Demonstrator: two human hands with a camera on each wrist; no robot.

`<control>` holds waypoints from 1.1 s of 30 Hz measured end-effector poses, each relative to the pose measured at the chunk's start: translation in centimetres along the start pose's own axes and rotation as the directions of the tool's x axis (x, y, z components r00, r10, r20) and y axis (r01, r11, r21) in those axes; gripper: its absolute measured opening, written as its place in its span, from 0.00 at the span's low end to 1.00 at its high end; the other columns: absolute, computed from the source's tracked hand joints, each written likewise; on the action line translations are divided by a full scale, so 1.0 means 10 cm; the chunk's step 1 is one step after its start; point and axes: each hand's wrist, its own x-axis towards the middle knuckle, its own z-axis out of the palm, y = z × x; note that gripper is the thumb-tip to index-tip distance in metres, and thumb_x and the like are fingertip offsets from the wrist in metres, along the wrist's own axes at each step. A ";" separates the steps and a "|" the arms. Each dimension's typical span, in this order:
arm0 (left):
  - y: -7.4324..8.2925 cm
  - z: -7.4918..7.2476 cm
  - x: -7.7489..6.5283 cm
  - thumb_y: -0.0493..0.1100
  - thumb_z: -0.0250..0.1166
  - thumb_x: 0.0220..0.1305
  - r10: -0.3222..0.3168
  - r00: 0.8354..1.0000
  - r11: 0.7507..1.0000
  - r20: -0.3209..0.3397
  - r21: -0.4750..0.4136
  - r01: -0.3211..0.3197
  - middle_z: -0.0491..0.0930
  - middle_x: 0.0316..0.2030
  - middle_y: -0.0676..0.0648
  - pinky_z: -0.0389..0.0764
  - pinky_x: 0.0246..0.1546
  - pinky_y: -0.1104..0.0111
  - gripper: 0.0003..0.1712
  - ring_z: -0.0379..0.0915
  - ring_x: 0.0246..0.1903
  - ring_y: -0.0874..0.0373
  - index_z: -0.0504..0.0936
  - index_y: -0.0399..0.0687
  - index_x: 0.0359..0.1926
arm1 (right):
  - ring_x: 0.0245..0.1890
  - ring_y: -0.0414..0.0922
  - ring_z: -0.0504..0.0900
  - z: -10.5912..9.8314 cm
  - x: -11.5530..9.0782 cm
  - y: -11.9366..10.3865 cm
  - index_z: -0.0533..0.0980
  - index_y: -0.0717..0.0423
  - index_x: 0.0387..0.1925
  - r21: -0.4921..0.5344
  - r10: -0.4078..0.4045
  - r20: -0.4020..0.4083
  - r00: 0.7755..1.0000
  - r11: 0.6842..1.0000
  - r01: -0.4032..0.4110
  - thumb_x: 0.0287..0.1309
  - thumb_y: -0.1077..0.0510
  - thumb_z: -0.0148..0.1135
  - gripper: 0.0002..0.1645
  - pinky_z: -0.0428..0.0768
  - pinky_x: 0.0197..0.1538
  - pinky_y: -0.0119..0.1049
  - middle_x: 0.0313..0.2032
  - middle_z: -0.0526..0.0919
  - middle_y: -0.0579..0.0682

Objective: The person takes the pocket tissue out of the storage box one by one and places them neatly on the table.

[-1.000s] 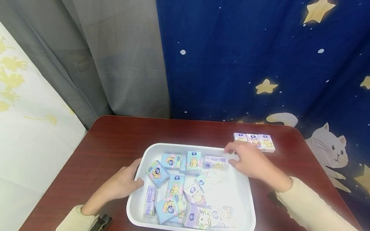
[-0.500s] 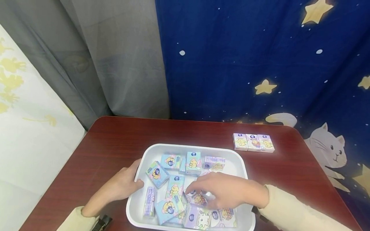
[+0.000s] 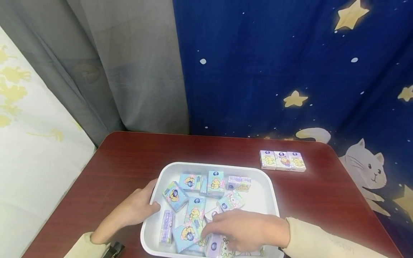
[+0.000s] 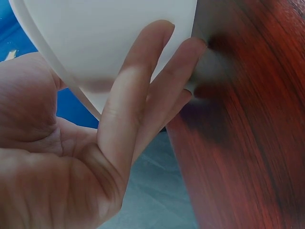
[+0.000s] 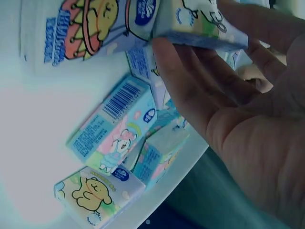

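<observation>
The right hand (image 3: pixel 245 229) is down in the near part of the white tray (image 3: pixel 272 186), its fingers (image 5: pixel 190 90) curled over a purple tissue pack (image 5: pixel 198 21) at the tray's near edge. The wrist view shows that pack lying against the fingertips, gripped or close to it; whether the thumb has closed on the far side cannot be told. The left hand (image 3: pixel 137 208) holds the tray's left rim, thumb hooked inside and the fingers (image 4: pixel 143 95) straight against the outer wall — a steadying hold, not a lift.

The tray sits toward the near edge of the dark red counter (image 3: pixel 129 157), with a loose jumble of small packs (image 3: pixel 193 193) in it, blue and purple, some flat and some on edge. Three purple packs (image 3: pixel 282 160) lie side by side in a neat row near the counter's far right corner, well apart from the tray.

The step in hand looks like picking one purple pack out of the jumble. To do it well, the pinch should fall across the pack's short sides, thumb against fingertips, so that it comes up level and drags no neighbour with it — the packs here overlap and lean on one another. The left hand should stay pressed on the rim so the light tray does not slide toward the pull. A straight lift clear of the wall comes first.
</observation>
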 end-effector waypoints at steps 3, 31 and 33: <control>-0.01 0.00 -0.01 0.28 0.67 0.60 -0.001 1.000 1.000 0.000 -0.004 0.001 0.87 0.47 0.33 0.92 0.28 0.56 0.49 0.88 0.34 0.49 0.58 0.27 0.81 | 0.50 0.29 0.78 0.03 0.01 -0.01 0.78 0.34 0.69 -0.039 0.005 -0.026 1.000 0.999 -0.006 0.62 0.69 0.75 0.39 0.80 0.64 0.29 0.56 0.82 0.31; -0.02 0.00 -0.01 0.27 0.67 0.60 0.013 1.000 0.999 0.005 -0.032 -0.013 0.87 0.46 0.34 0.92 0.27 0.56 0.48 0.88 0.34 0.49 0.59 0.27 0.80 | 0.51 0.33 0.80 -0.15 -0.24 0.20 0.81 0.39 0.69 0.110 0.073 -0.225 0.972 0.993 -0.049 0.68 0.67 0.68 0.32 0.82 0.61 0.35 0.57 0.85 0.34; -0.02 0.00 0.00 0.27 0.67 0.60 0.016 1.000 0.999 0.004 -0.029 -0.016 0.87 0.46 0.34 0.92 0.26 0.57 0.48 0.88 0.34 0.49 0.59 0.27 0.80 | 0.50 0.34 0.81 -0.21 -0.27 0.23 0.81 0.40 0.69 0.144 0.097 -0.245 0.965 0.988 -0.063 0.68 0.67 0.67 0.32 0.83 0.59 0.36 0.59 0.85 0.36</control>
